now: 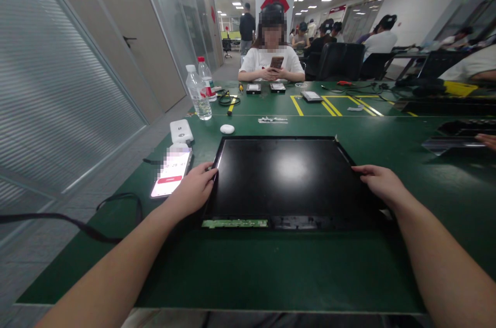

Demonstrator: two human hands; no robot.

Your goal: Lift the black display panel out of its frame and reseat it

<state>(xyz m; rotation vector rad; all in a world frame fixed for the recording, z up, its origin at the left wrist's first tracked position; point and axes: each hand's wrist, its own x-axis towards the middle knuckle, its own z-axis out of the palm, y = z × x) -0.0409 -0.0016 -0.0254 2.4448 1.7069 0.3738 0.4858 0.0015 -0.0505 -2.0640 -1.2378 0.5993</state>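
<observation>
A black display panel lies in front of me on the green table, its dark screen facing up and a bright reflection on it. Along its near edge runs a narrow green circuit board. My left hand grips the panel's left edge, thumb on top and the other fingers partly hidden. On the opposite side my right hand pinches the right edge in the same way. Near my left wrist lies a lit phone.
Left of the panel stand a white power bank, a small white case and a water bottle. Hard drives and cables lie farther back. A person sits opposite; another person's hand shows at right.
</observation>
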